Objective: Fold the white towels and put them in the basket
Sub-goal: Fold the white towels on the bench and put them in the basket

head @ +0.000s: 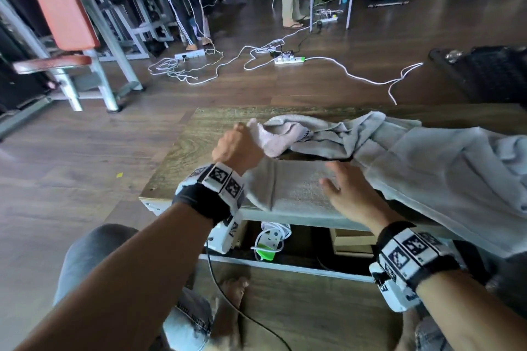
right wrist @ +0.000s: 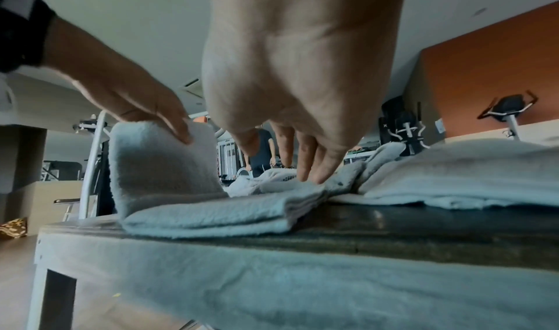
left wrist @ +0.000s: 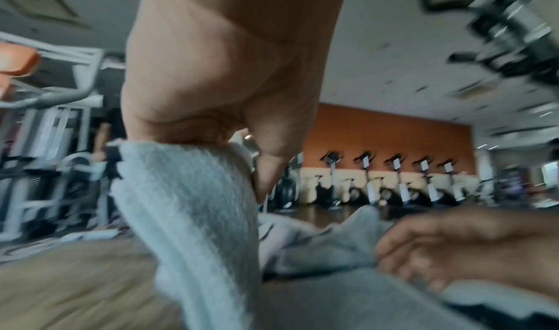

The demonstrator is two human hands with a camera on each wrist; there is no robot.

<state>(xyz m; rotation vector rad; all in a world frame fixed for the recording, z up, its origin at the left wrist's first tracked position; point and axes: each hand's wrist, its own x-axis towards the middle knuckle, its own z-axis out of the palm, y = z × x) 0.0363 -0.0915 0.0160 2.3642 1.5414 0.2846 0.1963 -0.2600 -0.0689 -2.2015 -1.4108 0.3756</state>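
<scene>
While the head view hides the grip, the left wrist view shows the left hand [left wrist: 223,91] pinching the towel [left wrist: 193,215] edge, and the right hand [head: 349,198] lies flat, fingers straight, on it.

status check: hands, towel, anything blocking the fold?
Left hand pinches towel end, lifted mid-fold. Right hand flat, fingers straight, pressing towel on table. Loose towel pile crowds the right side.

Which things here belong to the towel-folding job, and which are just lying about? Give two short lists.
Belong to the job:
left hand, lifting one end of the towel
right hand, flat on it
towel being folded
unfolded towels heaped alongside
table

Just lying about:
power strips and cables on the floor
gym bench
</scene>
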